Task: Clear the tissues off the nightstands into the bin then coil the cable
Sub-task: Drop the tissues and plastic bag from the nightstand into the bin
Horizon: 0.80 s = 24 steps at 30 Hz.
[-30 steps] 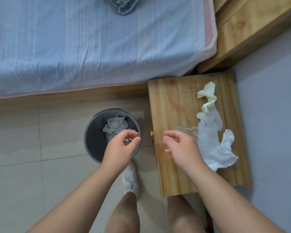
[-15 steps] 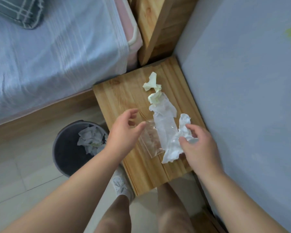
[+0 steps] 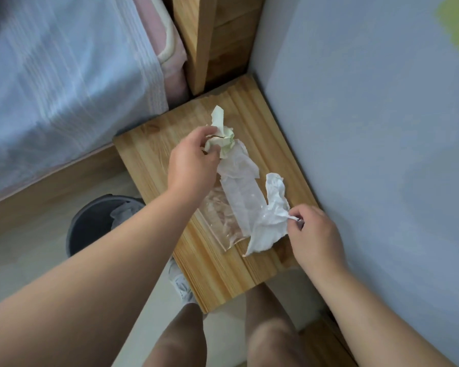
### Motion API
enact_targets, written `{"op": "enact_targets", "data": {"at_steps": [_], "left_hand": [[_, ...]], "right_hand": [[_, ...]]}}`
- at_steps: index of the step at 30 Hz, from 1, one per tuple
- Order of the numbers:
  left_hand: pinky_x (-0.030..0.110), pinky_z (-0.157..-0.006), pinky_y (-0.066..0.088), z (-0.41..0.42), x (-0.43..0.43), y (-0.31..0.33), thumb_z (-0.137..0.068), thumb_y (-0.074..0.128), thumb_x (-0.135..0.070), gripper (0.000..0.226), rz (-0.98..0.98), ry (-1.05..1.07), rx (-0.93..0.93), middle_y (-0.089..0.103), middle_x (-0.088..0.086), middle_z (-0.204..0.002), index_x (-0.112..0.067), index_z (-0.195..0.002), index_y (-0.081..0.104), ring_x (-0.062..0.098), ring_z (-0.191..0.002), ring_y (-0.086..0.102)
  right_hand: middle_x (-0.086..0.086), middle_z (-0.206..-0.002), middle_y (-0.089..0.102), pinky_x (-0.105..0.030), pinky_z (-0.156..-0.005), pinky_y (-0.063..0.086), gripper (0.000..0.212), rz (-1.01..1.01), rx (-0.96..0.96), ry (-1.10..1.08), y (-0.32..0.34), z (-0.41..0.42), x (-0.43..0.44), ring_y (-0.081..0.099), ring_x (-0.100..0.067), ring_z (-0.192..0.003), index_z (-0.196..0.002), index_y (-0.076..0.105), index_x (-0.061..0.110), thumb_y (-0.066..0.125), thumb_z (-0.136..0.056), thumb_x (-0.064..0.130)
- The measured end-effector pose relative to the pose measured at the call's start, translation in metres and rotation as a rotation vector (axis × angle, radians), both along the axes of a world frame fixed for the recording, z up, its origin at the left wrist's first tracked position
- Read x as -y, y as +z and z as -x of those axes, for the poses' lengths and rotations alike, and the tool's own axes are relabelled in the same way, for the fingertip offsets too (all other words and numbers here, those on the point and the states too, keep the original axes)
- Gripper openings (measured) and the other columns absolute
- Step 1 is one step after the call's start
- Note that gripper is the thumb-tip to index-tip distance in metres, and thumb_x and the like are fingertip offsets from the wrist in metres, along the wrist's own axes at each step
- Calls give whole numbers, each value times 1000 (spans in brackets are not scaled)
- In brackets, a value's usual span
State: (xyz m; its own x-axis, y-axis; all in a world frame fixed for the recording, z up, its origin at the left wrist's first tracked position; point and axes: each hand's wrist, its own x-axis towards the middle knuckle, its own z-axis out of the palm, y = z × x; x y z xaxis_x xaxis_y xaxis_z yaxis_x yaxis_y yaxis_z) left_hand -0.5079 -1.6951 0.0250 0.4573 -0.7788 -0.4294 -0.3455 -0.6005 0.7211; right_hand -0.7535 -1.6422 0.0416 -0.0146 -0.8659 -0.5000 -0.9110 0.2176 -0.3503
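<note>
On the wooden nightstand [image 3: 154, 152] lie several tissues. My left hand [image 3: 192, 161] is closed around a crumpled pale-green tissue [image 3: 223, 136] at the far end. My right hand [image 3: 313, 234] pinches the edge of a crumpled white tissue [image 3: 270, 221] at the near right. Between them a flat white tissue [image 3: 240, 189] lies over a clear plastic wrapper [image 3: 217, 218]. The dark grey bin [image 3: 90, 223] stands on the floor left of the nightstand, with white tissues inside, partly hidden by my left forearm. No cable is in view.
A bed with a light blue sheet [image 3: 64, 83] fills the upper left. Its wooden headboard [image 3: 210, 41] stands behind the nightstand. A grey-blue wall [image 3: 368, 128] runs along the right side. My legs and a white shoe [image 3: 180, 284] are below, on the tiled floor.
My left hand went from over the bin to the nightstand's far end and closed on the green tissue. My right hand moved to the white tissue and pinched its edge.
</note>
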Motion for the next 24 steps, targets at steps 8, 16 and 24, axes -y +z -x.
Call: {"op": "enact_targets", "data": {"at_steps": [8,16,24], "left_hand": [[42,-83,67,-21,-33,48,-102,69,-22,20,140,316,-293,78,-8,-97,-41,-104,75,20,-90,76],[23,-77,63,-83,-120,66,-100,70,-18,15,231,527,-442,82,-4,-104,-30,-103,79,15,-92,78],[23,-72,64,-148,-250,34,-99,71,-11,19,161,909,-457,83,-6,-89,-26,-92,81,11,-80,78]], "right_hand": [[10,-70,63,-9,-45,44,6,128,218,-296,48,-4,6,60,6,-68,-76,57,27,52,-75,28],[24,-64,61,-7,-45,38,13,320,305,-318,95,-57,13,54,4,-56,-77,59,27,51,-76,16],[17,-63,63,-17,-45,44,15,200,530,-119,104,-171,-18,54,0,-53,-79,64,30,53,-80,19]]}}
